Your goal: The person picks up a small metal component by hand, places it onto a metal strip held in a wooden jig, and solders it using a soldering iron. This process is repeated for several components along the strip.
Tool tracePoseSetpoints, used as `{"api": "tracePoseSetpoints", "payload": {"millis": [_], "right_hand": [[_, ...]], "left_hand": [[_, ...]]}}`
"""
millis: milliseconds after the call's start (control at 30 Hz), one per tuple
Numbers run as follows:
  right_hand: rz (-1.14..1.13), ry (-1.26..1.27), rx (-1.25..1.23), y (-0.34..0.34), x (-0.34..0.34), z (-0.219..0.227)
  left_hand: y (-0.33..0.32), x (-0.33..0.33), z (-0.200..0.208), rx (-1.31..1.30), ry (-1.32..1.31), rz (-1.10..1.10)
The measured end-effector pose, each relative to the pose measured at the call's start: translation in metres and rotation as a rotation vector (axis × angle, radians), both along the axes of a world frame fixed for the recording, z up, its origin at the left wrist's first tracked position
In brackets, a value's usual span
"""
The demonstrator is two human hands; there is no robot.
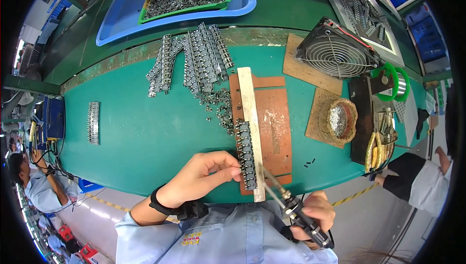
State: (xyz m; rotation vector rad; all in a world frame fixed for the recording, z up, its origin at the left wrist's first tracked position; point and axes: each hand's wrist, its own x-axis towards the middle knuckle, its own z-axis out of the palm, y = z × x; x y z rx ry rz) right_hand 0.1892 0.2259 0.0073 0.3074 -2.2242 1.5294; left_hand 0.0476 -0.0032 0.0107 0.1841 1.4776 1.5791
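Note:
My left hand (206, 174) is closed in a pinch at the left edge of a strip of small black electronic parts with metal pins (246, 154). This strip lies along a pale wooden bar (250, 128) on a reddish-brown board (273, 128). My right hand (315, 215) is wrapped round a black soldering iron (303, 218), its thin metal tip slanting up to the bar's right side near the strip's lower end. Loose small metal parts (218, 108) lie left of the board. Beyond them is a heap of similar strips (201, 60).
A fan with a wire grille (335, 55) stands back right. Near it are a round pot of shiny metal (342, 120), a green solder spool (400, 84) and a yellow sponge (374, 152). A blue tray (247, 6) holds a green tray of parts. One strip (93, 123) lies left.

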Motion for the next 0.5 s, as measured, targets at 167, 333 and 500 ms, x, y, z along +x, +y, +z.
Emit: {"api": "tracePoseSetpoints", "payload": {"millis": [167,333,500], "right_hand": [[-0.201,0.015,-0.313,-0.008,-0.009,-0.029],[-0.216,-0.146,-0.432,-0.009,-0.025,-0.035],[-0.238,-0.143,-0.473,-0.008,-0.023,-0.035]], "left_hand": [[0.002,0.002,-0.001,0.018,0.015,0.017],[0.004,0.004,0.002,0.02,0.016,0.056],[-0.009,-0.011,0.009,-0.093,0.098,0.041]]}}
